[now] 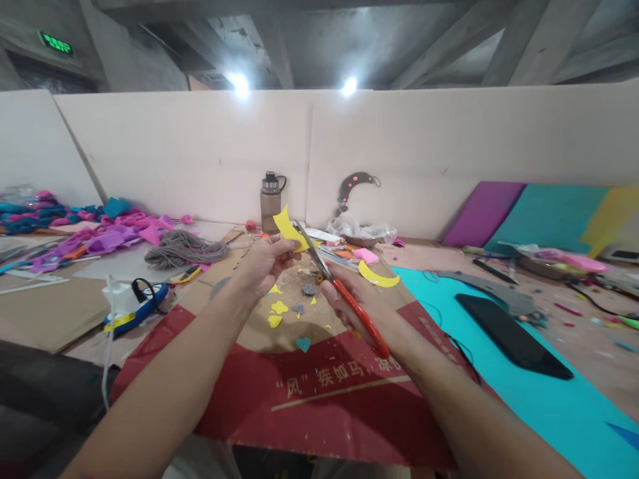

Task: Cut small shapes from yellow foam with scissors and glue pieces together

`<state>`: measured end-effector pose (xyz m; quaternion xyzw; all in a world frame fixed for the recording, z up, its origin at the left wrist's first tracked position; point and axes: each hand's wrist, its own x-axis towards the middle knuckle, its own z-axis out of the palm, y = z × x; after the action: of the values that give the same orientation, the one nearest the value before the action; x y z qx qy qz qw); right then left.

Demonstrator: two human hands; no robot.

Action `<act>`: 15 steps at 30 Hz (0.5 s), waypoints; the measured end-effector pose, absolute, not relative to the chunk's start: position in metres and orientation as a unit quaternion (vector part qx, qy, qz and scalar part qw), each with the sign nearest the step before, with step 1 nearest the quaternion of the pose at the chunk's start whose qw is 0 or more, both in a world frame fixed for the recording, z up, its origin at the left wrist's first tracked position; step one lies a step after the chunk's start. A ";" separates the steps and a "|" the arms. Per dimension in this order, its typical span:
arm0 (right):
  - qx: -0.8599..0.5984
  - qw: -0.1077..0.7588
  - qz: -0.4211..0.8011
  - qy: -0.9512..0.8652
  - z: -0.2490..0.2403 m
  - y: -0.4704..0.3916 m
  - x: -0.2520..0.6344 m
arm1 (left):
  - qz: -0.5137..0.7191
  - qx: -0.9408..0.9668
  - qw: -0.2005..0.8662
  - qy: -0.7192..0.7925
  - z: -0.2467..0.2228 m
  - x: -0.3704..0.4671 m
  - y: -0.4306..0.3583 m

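Observation:
My left hand pinches a piece of yellow sheet above the middle of the cardboard. Red-handled scissors are in my right hand, their blades pointing up and left, beside the yellow sheet's right edge. Whether the blades touch the sheet is hard to tell. Below the hands, a yellow flower shape, a yellow heart, a teal heart and small scraps lie on the red and brown cardboard. A yellow crescent rests right of my right hand.
A bottle stands at the back by the white partition. Grey cord, purple scraps and a blue power strip lie left. Right are a black phone on a turquoise sheet and a grey crescent.

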<state>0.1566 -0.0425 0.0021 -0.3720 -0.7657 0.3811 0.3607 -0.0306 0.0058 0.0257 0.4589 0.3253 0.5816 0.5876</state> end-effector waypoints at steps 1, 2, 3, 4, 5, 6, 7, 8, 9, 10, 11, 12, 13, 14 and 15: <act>-0.371 0.361 0.385 -0.764 0.003 -0.043 0.156 | 0.582 0.457 0.588 0.325 0.026 -0.030 0.005; -0.371 0.360 0.389 -0.762 0.003 -0.043 0.156 | 0.583 0.456 0.588 0.326 0.026 -0.030 0.005; -0.373 0.360 0.394 -0.759 0.004 -0.044 0.156 | 0.584 0.456 0.588 0.326 0.026 -0.030 0.005; -0.374 0.360 0.399 -0.756 0.004 -0.044 0.156 | 0.584 0.456 0.587 0.326 0.026 -0.030 0.005; -0.375 0.361 0.403 -0.753 0.004 -0.045 0.155 | 0.584 0.457 0.586 0.327 0.026 -0.030 0.005; -0.376 0.361 0.407 -0.750 0.004 -0.045 0.155 | 0.584 0.457 0.585 0.329 0.026 -0.030 0.005; -0.378 0.362 0.410 -0.747 0.004 -0.045 0.155 | 0.584 0.458 0.583 0.330 0.026 -0.030 0.005; -0.379 0.362 0.413 -0.745 0.004 -0.045 0.155 | 0.584 0.458 0.583 0.331 0.026 -0.030 0.005; -0.379 0.362 0.415 -0.744 0.004 -0.045 0.154 | 0.582 0.460 0.584 0.329 0.026 -0.030 0.005; -0.379 0.361 0.418 -0.742 0.004 -0.045 0.154 | 0.581 0.462 0.585 0.327 0.026 -0.030 0.005; -0.378 0.361 0.422 -0.741 0.003 -0.045 0.154 | 0.580 0.464 0.586 0.324 0.026 -0.030 0.005; -0.375 0.360 0.427 -0.740 0.003 -0.045 0.154 | 0.579 0.466 0.587 0.322 0.026 -0.031 0.005; -0.372 0.360 0.432 -0.738 0.003 -0.045 0.154 | 0.578 0.467 0.588 0.320 0.026 -0.031 0.005; -0.369 0.361 0.437 -0.737 0.002 -0.044 0.153 | 0.578 0.467 0.588 0.319 0.026 -0.031 0.004; -0.366 0.363 0.441 -0.735 0.002 -0.044 0.153 | 0.577 0.467 0.589 0.319 0.026 -0.031 0.004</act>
<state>0.1533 -0.0442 0.0019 -0.3658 -0.7353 0.4406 0.3626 -0.0309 0.0045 0.0263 0.4669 0.3188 0.5773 0.5891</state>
